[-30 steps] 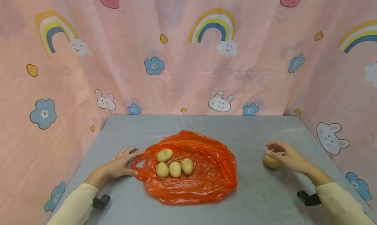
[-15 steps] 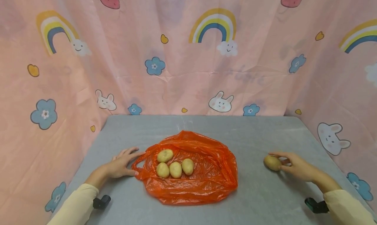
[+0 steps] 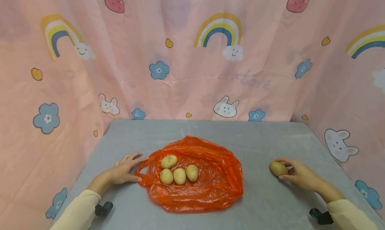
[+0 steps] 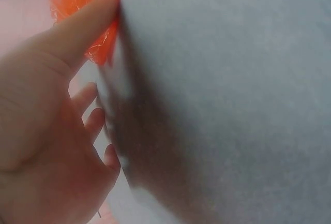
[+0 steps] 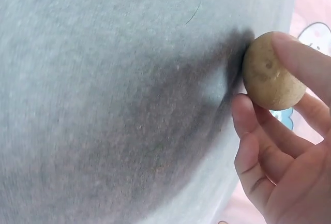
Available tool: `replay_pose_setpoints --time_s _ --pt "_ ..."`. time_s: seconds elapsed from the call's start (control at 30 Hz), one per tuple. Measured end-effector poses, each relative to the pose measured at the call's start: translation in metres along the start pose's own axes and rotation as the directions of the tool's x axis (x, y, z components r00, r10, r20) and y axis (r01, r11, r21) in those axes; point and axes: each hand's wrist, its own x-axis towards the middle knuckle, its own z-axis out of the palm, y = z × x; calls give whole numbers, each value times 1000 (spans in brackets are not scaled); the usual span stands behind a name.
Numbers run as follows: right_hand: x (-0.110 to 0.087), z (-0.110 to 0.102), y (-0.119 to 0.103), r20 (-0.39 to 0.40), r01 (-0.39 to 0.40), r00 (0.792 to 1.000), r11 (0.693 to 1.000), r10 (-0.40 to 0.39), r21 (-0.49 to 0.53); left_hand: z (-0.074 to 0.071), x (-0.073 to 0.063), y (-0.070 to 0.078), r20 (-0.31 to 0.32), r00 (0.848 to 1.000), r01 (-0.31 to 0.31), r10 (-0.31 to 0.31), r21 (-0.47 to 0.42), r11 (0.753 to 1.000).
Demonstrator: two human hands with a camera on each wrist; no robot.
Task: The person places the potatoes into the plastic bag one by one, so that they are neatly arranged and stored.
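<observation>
My right hand [image 3: 301,175] pinches a potato [image 3: 278,168] on the right side of the table. In the right wrist view the thumb lies over one side of that potato [image 5: 271,74], and the other fingers curve beside and behind it. An orange plastic bag [image 3: 201,198] lies spread out near the middle, with several more potatoes [image 3: 179,176] grouped on its left part. At the bag's left handle rests my left hand [image 3: 124,169], fingers spread and relaxed. Its thumb [image 4: 85,25] touches the orange plastic in the left wrist view.
The grey table [image 3: 255,136] is enclosed at the back and sides by a pink printed curtain [image 3: 186,86]. A dark wrist-camera mount [image 3: 103,209] sticks out by the left sleeve, and a second mount [image 3: 321,217] by the right sleeve.
My right hand has come down from above the potato to its right side and now grips it. The potato lies in nearly the same place. My left hand and the bag stay put.
</observation>
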Motion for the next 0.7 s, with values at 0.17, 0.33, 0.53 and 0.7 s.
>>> replay_pose_setpoints --time_s 0.17,0.33,0.53,0.7 --pt "0 1 -7 -44 -50 998 999 49 -21 2 0 -1 -12 1000 -19 19 12 1000" --pt "3 -1 -17 -81 -48 996 999 48 3 1 1 -3 -16 1000 -20 21 22 1000" --pt "6 0 -34 -115 -33 992 996 43 83 2 1 -2 -13 1000 -20 21 12 1000" --pt "11 2 -52 -103 -35 993 979 57 199 1 0 -2 -10 1000 -8 8 6 1000"
